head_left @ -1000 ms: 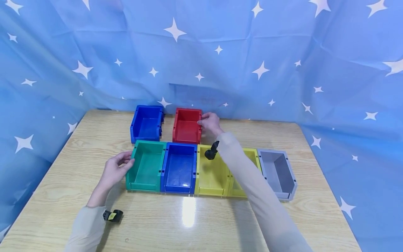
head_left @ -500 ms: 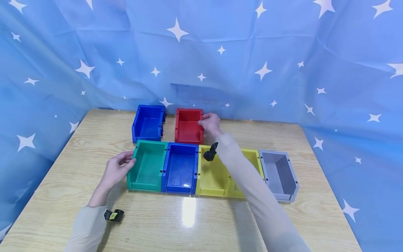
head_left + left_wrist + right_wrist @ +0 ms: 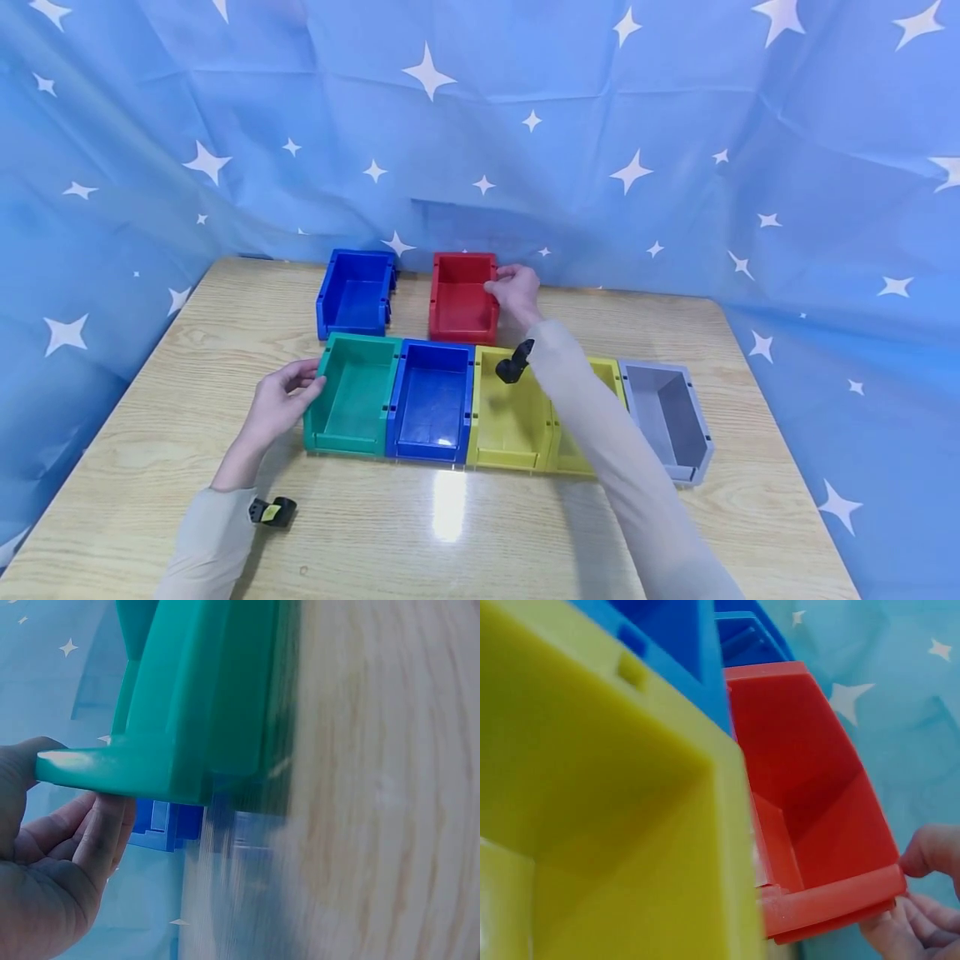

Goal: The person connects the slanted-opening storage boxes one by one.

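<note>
In the head view, the left hand [image 3: 276,404] pinches the left side wall of a green storage bin [image 3: 355,392], the first of a front row. The left wrist view shows the thumb and curled fingers on either side of the green bin's rim [image 3: 112,769]. Farther back, the right hand [image 3: 517,290] grips the right wall of a red storage bin [image 3: 461,308]. Its thumb and fingers pinch that rim from both sides in the right wrist view, where the red bin [image 3: 802,735] looks empty inside. The red bin stands behind the blue and yellow bins.
The front row continues with a blue bin [image 3: 433,400], two yellow bins [image 3: 510,417] partly under the right sleeve, and a grey bin [image 3: 656,412]. Another blue bin [image 3: 355,300] stands at back left, a gap from the red one. A starry blue curtain [image 3: 480,125] hangs right behind the table [image 3: 360,533].
The right hand has moved the red bin a little to the right, widening its gap from the rear blue bin. The left hand keeps its hold on the green bin; the head view shifts slightly.
</note>
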`<state>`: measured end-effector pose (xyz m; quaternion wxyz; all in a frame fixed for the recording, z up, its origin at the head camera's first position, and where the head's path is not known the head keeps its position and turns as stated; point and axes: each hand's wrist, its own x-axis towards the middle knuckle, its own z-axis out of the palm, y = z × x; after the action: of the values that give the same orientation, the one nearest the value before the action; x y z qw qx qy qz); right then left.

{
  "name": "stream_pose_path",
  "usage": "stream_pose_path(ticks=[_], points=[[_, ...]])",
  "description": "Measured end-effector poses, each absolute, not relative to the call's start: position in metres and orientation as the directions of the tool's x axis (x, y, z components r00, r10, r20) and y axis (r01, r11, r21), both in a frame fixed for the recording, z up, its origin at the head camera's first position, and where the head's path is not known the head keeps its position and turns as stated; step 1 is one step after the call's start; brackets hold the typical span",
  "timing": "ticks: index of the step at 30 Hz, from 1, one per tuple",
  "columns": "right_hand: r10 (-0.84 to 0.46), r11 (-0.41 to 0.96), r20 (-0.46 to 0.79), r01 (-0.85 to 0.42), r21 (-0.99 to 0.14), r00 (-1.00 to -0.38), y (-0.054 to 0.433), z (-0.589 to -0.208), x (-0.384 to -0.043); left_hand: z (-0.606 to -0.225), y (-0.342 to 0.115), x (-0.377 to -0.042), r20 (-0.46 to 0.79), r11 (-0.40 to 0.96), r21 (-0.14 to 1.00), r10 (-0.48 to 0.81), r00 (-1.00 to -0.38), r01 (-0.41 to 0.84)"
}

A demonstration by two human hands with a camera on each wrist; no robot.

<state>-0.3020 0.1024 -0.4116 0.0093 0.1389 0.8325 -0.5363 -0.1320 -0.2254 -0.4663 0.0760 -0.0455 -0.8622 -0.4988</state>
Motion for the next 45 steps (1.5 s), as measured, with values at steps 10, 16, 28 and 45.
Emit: stream_pose_path(ticks=[10,16,28,45], points=[[0.239,0.387,-0.095,0.184,-0.904,-0.966,0.137,-0.387,-0.297,-0.465,-0.223,-0.132,0.200,0.523,0.836,-0.007,-0.980,0.167],[0.216,0.333,-0.092,0.162,-0.929,-0.972,0.160,-0.371,-0.291,-0.463,-0.223,-0.132,0.220,0.518,0.835,-0.008,-0.975,0.185],[0.226,0.367,-0.098,0.178,-0.913,-0.969,0.195,-0.349,-0.267,-0.459,-0.224,-0.131,0.248,0.547,0.807,0.029,-0.968,0.223],[0.176,0.415,0.006,0.069,-0.907,-0.984,0.238,-0.334,-0.228,-0.454,-0.262,-0.121,0.224,0.637,0.755,-0.022,-0.974,0.159]])
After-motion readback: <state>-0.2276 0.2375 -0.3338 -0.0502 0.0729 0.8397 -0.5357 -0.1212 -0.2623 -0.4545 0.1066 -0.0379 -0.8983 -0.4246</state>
